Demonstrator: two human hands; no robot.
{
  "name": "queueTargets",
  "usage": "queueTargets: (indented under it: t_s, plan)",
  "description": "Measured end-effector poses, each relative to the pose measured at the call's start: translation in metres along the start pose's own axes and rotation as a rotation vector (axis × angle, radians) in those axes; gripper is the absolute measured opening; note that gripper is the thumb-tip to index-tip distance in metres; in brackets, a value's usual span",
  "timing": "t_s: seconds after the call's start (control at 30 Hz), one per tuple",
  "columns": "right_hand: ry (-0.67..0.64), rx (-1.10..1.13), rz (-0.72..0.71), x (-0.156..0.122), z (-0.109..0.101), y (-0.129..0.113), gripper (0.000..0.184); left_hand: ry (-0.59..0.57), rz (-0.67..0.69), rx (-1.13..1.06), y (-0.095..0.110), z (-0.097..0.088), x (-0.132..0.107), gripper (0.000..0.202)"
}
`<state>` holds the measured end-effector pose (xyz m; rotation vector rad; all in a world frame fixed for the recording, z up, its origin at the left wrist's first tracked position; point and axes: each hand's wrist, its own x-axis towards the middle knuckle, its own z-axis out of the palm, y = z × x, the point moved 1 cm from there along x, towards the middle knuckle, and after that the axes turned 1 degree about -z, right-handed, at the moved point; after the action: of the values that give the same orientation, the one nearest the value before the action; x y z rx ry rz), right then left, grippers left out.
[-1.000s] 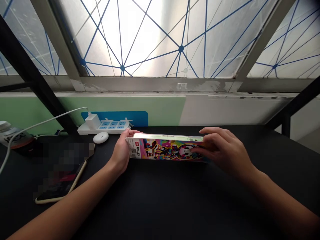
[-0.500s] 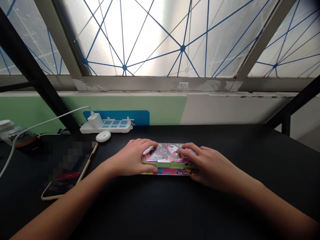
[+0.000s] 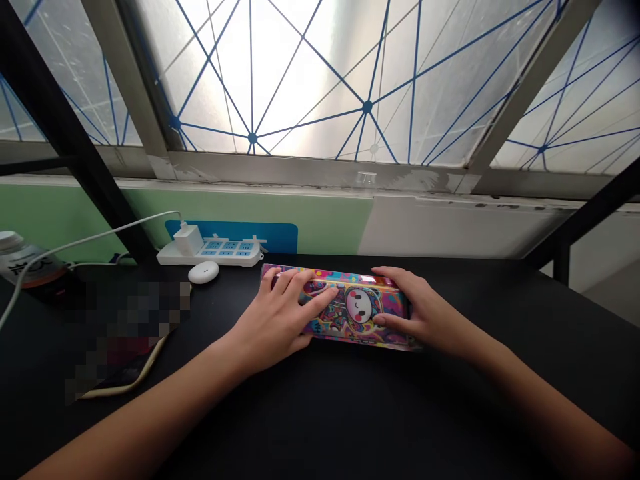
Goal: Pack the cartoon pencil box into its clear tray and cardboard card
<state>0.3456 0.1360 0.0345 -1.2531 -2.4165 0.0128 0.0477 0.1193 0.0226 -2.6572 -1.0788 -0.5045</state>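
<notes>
A colourful pencil box [image 3: 357, 308] with a round white cartoon face printed on it lies in front of me on the black table. My left hand [image 3: 277, 317] grips its left part, fingers spread across the printed face and thumb at the near edge. Around the right end wraps my right hand [image 3: 430, 310], thumb on the printed face and fingers along the far edge. The underside of the box is hidden.
A white power strip [image 3: 230, 253] with a plugged charger [image 3: 187, 239] stands by the wall. Nearer are a round white case [image 3: 203, 272] and a phone [image 3: 131, 367], partly blurred. A bottle [image 3: 23, 267] stands far left, with a white cable passing it.
The pencil box has been tipped so its printed face shows fully and the green front side is out of sight. My left hand has shifted onto that face; my right fingers moved to the far edge.
</notes>
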Motion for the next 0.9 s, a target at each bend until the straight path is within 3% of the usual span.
queueTargets:
  t_s: [0.13, 0.27, 0.4, 0.5, 0.57, 0.67, 0.77, 0.83, 0.9]
  plan:
    - [0.049, -0.017, -0.015, -0.001, -0.005, 0.000, 0.070, 0.064, 0.010, 0.066, 0.005, 0.000, -0.001, 0.081]
    - [0.121, -0.071, -0.067, -0.003, -0.013, -0.007, 0.069, 0.112, 0.039, -0.026, 0.004, -0.003, 0.000, 0.080]
    - [0.190, -0.172, -0.142, -0.005, -0.014, -0.019, 0.048, 0.168, -0.009, -0.030, 0.009, -0.013, 0.002, 0.070]
    - [0.136, -0.254, -0.247, -0.006, -0.008, -0.031, 0.021, 0.097, -0.038, 0.010, 0.016, -0.016, 0.002, 0.047]
    - [0.065, -0.290, -0.299, -0.006, 0.000, -0.037, 0.016, 0.000, -0.024, 0.023, 0.020, -0.014, 0.003, 0.039]
    - [-0.013, -0.293, -0.326, -0.005, 0.013, -0.043, 0.029, -0.070, 0.023, -0.005, 0.023, -0.008, 0.004, 0.027]
    - [-0.031, -0.233, -0.330, -0.006, 0.026, -0.048, 0.050, -0.042, 0.040, -0.141, 0.022, -0.002, 0.004, 0.017]
    - [-0.058, -0.180, -0.333, -0.006, 0.033, -0.050, 0.067, -0.015, 0.009, -0.224, 0.019, 0.001, 0.003, 0.026]
    - [-0.107, -0.146, -0.335, -0.006, 0.037, -0.052, 0.079, 0.003, -0.066, -0.268, 0.015, 0.003, 0.001, 0.049]
